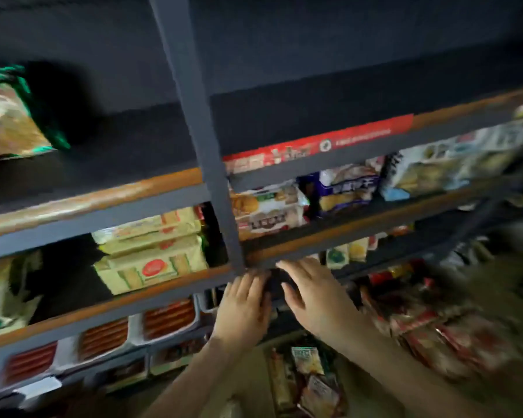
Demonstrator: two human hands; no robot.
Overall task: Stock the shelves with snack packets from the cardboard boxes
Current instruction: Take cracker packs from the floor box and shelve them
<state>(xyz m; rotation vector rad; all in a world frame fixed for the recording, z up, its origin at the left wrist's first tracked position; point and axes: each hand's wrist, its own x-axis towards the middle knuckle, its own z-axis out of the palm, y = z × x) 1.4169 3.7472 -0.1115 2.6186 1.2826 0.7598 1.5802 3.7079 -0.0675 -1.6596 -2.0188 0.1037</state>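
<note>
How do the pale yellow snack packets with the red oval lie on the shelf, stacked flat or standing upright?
Stacked flat. The pale yellow snack packets lie one upon another on the shelf.

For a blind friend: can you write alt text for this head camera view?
A left hand and right hand press a dark blurred packet between them at a shelf edge. Cream snack packets are stacked above left.

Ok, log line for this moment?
left hand, right hand: pressing dark packet between them | where: below shelf edge, beside post | label: unreadable
</note>
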